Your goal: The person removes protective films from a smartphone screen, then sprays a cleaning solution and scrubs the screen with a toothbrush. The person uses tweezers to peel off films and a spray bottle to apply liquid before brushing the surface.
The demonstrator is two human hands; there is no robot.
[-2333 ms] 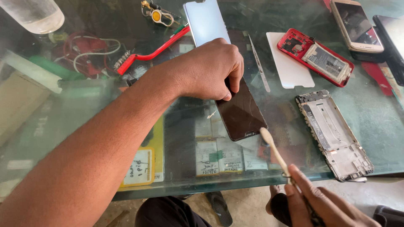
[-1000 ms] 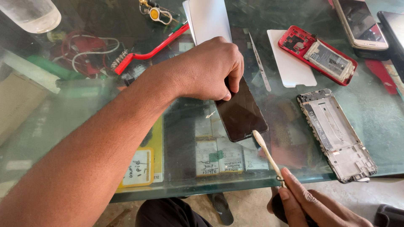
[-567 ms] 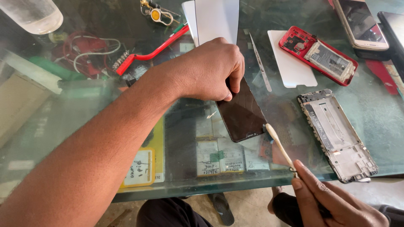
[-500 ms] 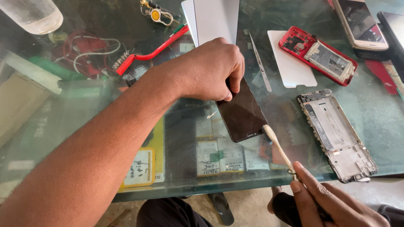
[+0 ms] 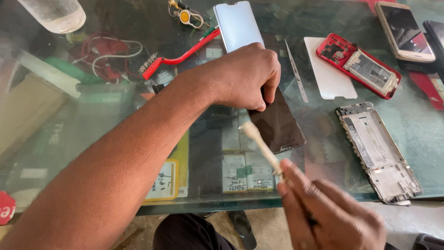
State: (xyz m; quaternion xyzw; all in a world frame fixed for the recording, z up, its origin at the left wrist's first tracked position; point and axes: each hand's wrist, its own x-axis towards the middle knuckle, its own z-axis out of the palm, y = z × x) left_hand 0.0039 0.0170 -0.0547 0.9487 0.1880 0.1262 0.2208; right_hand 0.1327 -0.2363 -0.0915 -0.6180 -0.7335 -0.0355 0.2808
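Pale, one brush (image 5: 259,143) sits pinched in the right hand (image 5: 328,217), its tip just left of one dark screen panel (image 5: 277,122) on the glass table (image 5: 69,139). Left hand (image 5: 243,76) presses that panel's top edge, fingers curled. Farther: one bare phone frame (image 5: 377,150), one tweezers (image 5: 296,76), one red brush (image 5: 178,58).

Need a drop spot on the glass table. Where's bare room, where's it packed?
Free: the glass between the dark screen panel and the metal phone frame, and the near-left glass. Crowded: far edge, with red brush, tweezers, red phone.
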